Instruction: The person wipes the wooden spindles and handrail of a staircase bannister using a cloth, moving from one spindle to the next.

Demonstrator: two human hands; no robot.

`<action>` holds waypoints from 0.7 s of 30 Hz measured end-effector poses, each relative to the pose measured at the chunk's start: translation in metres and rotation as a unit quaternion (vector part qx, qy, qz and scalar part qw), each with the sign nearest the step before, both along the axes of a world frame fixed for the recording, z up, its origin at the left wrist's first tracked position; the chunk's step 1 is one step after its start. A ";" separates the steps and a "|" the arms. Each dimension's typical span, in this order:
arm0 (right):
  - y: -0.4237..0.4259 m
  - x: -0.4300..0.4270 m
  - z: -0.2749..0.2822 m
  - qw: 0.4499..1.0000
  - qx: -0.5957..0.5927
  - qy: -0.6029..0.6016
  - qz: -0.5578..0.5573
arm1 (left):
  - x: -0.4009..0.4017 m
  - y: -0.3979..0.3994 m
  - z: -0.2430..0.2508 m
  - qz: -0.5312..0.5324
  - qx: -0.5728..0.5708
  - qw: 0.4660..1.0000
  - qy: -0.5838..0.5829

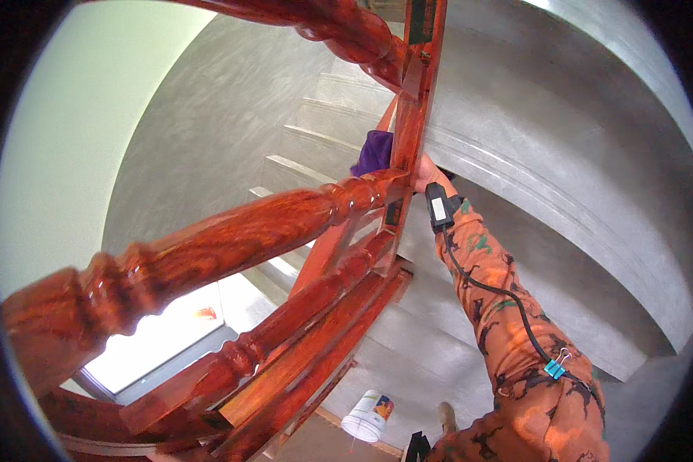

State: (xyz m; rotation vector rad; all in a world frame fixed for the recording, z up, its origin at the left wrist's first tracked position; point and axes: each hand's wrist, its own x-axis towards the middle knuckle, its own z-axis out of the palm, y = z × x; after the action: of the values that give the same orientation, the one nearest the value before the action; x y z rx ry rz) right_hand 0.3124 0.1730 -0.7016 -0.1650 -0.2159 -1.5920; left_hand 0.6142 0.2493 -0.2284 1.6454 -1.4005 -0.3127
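My right hand [426, 173] is pressed to the side of a varnished reddish-brown wooden rail [411, 124], its fingers hidden behind the wood. A purple cloth [375, 153] comes out on the rail's other side, bunched against it, and appears to be gripped in that hand. Right below the cloth, a turned wooden baluster [242, 237] meets the rail. A second turned baluster [300, 312] runs lower down, beside wooden boards [312, 341]. My left hand is out of view.
Grey steps [309, 136] curve away beyond the balusters. A broad curved grey surface [554, 144] rises on the right. A white plastic bucket [369, 413] with a printed label stands low down, near a shoe [447, 417]. A black cable [511, 297] is clipped to my sleeve.
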 end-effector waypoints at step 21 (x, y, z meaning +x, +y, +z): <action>0.016 0.045 0.121 0.803 0.308 0.495 -0.125 | 0.058 -0.050 -0.029 -0.020 -0.006 0.998 0.053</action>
State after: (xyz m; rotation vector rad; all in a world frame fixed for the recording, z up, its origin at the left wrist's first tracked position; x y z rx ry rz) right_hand 0.3572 0.1889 -0.5807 -0.5015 1.1741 -1.5518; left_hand 0.6724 0.1997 -0.2570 1.5685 -1.3546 -0.4081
